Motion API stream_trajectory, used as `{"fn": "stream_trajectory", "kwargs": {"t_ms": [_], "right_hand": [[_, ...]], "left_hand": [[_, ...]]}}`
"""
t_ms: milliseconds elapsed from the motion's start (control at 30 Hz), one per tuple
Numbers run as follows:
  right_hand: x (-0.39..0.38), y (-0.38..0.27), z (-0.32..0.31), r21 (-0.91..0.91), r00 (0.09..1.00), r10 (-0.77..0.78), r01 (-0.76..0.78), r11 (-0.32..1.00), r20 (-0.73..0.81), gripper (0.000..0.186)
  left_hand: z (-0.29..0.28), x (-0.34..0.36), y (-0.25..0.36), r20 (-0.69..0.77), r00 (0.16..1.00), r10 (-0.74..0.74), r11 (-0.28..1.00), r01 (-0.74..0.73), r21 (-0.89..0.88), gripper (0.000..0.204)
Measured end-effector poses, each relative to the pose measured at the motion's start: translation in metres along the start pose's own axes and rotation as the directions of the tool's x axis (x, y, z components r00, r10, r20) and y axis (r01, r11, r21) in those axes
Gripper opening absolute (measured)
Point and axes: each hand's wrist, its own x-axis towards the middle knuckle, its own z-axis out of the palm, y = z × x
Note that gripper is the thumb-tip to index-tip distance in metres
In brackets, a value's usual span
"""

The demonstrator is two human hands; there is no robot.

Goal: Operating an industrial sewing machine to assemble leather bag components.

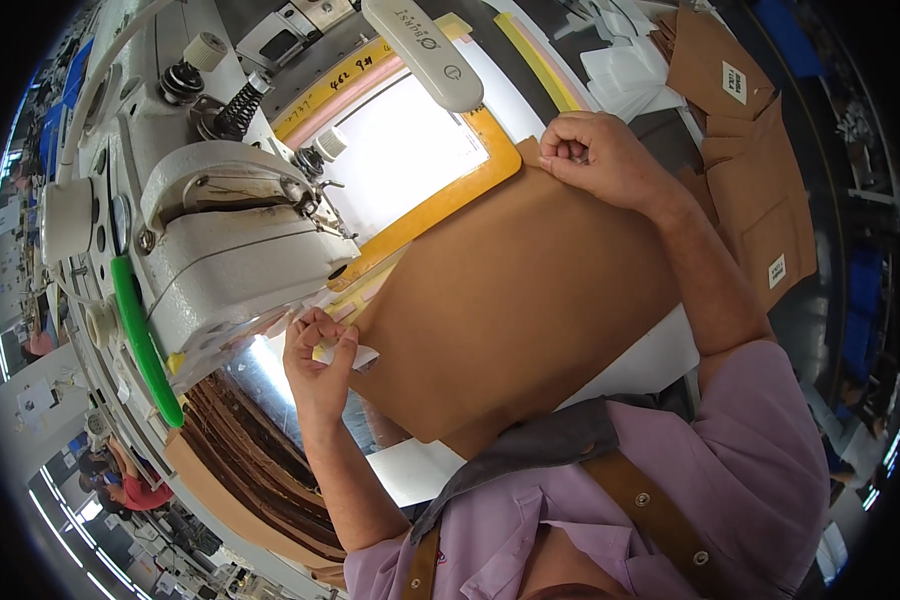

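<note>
Pinching: right hand (602, 158), brown cloth (530, 290) edge | left hand (320, 360), white scrap (366, 356) (apparently) | Risk: uneven pull could skew cloth

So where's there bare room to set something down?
The white area inside the yellow frame and the pale strip between brown sheet and purple sleeve. Crowded: left, with sewing machine and brown stack; upper right, with brown pieces.

Short-sleeved lilac shirt (750, 450), brown straps (652, 508)

Fabric panel (540, 290) between sewing machine (235, 255), left, and cloth pieces (765, 195), right (frame (437, 210) just behind).
</note>
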Motion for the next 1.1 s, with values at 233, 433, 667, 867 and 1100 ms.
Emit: {"fn": "stream_trajectory", "kwargs": {"t_ms": [233, 433, 667, 867, 1100], "right_hand": [[-0.016, 0.019, -0.019, -0.002, 0.991, -0.132, 0.132, 0.991, 0.036, 0.011], [-0.027, -0.014, 0.002, -0.023, 0.993, -0.023, 0.026, 0.999, 0.117, 0.021], [-0.047, -0.011, 0.052, -0.440, 0.930, -0.368, 0.329, 0.836, -0.003, 0.055], [-0.041, -0.017, 0.064, -0.540, 0.948, -0.319, 0.267, 0.798, -0.003, 0.062], [-0.034, -0.005, 0.062, -0.624, 0.934, -0.358, 0.282, 0.729, 0.004, 0.060]], "left_hand": [[0.012, -0.005, 0.011, 0.104, 0.978, 0.181, 0.950, -0.201, 0.238, 0.007], [0.025, -0.013, 0.015, 0.169, 0.906, 0.387, 0.859, -0.421, 0.291, 0.040], [0.048, -0.010, -0.001, 0.276, 0.894, 0.352, 0.746, -0.447, 0.494, 0.096], [0.055, -0.004, -0.004, 0.262, 0.890, 0.373, 0.564, -0.442, 0.697, 0.109], [0.057, 0.008, -0.007, 0.233, 0.923, 0.306, 0.636, -0.380, 0.672, 0.110]]}}
